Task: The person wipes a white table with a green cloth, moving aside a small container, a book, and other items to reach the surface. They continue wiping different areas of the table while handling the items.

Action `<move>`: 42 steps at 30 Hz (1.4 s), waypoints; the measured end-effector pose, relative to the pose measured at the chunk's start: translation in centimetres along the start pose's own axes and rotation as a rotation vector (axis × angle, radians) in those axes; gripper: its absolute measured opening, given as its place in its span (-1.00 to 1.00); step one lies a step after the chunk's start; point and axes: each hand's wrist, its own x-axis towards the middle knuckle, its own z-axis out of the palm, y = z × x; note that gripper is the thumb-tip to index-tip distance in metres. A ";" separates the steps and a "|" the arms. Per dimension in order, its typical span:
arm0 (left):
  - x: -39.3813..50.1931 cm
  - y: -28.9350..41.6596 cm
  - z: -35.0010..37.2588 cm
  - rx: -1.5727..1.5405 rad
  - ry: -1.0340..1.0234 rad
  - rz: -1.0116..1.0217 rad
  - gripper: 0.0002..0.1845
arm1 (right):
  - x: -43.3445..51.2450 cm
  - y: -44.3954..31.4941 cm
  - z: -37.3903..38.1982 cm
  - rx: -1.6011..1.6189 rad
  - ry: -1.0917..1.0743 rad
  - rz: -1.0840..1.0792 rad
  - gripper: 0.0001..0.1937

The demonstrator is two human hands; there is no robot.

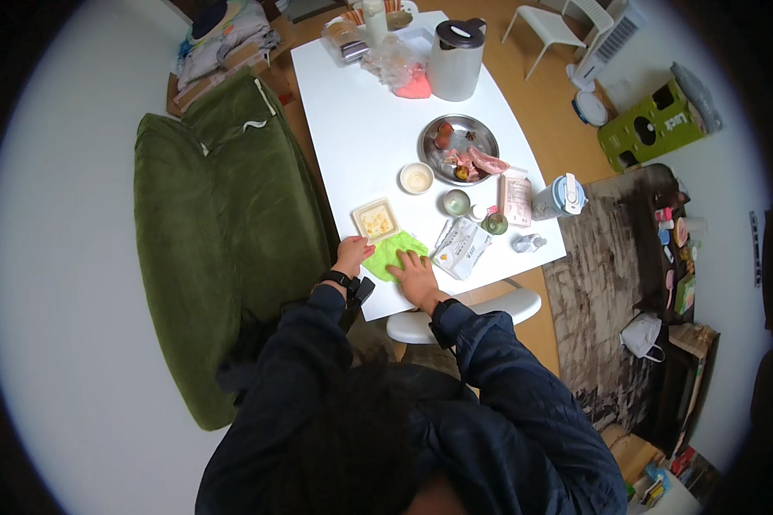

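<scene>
My right hand (417,278) presses on a bright green cloth (396,252) at the near end of the white table, its fingers spread. My left hand (353,253) is at the table's left edge, with fingertips at the near corner of a cream rectangular tray (377,221). Whether those fingers grip the tray's rim or the cloth's edge is unclear. Yellowish food remains lie in the tray. Just right of my right hand is a white soft pack (464,248) bearing writing.
Beyond are a cream bowl (417,178), a small green cup (457,203) and a steel plate (433,168) with food scraps. Along the right stand a pink box (516,198), a lidded tumbler (557,197) and a clear bottle (529,243). A kettle (456,64) stands farther back. A green sofa (225,225) borders the left.
</scene>
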 end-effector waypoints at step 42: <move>1.2 18.9 -13.1 -0.010 -0.141 0.137 -0.86 | 9.4 -3.8 -1.7 0.012 -0.204 0.060 -0.37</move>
